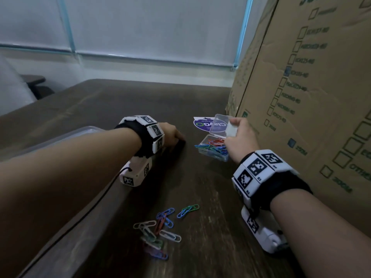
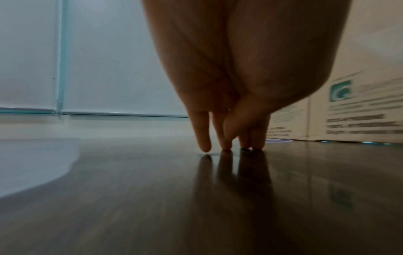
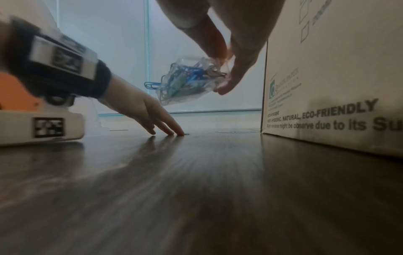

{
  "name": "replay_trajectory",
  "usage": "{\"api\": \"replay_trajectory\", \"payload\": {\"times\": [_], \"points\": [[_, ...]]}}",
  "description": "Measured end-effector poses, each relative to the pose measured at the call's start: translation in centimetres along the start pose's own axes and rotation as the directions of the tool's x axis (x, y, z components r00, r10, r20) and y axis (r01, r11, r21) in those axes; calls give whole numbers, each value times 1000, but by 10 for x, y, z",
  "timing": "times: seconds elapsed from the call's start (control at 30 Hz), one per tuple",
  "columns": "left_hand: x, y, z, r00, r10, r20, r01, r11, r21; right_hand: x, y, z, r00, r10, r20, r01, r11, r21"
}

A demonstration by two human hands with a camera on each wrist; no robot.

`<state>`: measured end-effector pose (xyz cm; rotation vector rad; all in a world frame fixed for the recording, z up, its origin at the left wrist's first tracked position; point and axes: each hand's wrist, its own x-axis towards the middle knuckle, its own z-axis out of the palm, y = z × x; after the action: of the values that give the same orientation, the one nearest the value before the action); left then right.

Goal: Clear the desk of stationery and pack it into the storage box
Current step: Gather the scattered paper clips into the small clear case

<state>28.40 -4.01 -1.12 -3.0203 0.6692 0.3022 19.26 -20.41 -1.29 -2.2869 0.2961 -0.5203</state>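
My right hand [image 1: 233,135] grips a small clear clip box [image 1: 212,150] with its lid up, full of coloured paper clips. In the right wrist view the clip box [image 3: 191,81] hangs tilted above the table between thumb and fingers [image 3: 226,82], and a blue clip sticks out on its left. My left hand [image 1: 179,137] reaches down to the dark table, its straight fingertips [image 2: 225,146] touching the surface. A faint small flat thing lies under them; I cannot tell what it is. Several loose paper clips [image 1: 160,227] lie near the front edge between my forearms.
A tall cardboard carton [image 1: 311,97] walls off the right side of the table. A round purple sticker card [image 1: 202,124] lies flat behind the clip box. A clear plastic container's rim [image 1: 86,130] shows under my left forearm. White blinds hang behind the table.
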Motion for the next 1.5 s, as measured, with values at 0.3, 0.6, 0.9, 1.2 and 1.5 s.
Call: {"api": "replay_trajectory", "payload": {"times": [0.3,0.6,0.9,1.2,1.5], "points": [[-129,14,32,969,244,18,-222,907,-358,-52,-6,-18,998,66,-15,-65,997,38],[-221,-25,-7,940,-118,319,162,980,-113,-118,-3,-45,998,60,24,-61,998,34],[-237,-4,43,959,-88,268,167,944,-286,-152,-1,-60,998,43,44,-45,997,64],[-216,33,56,975,4,-220,-47,981,-188,-158,1,-63,998,49,44,-52,996,69],[-188,54,53,955,262,139,-240,958,-155,-152,3,-60,990,53,133,-62,996,58]]}}
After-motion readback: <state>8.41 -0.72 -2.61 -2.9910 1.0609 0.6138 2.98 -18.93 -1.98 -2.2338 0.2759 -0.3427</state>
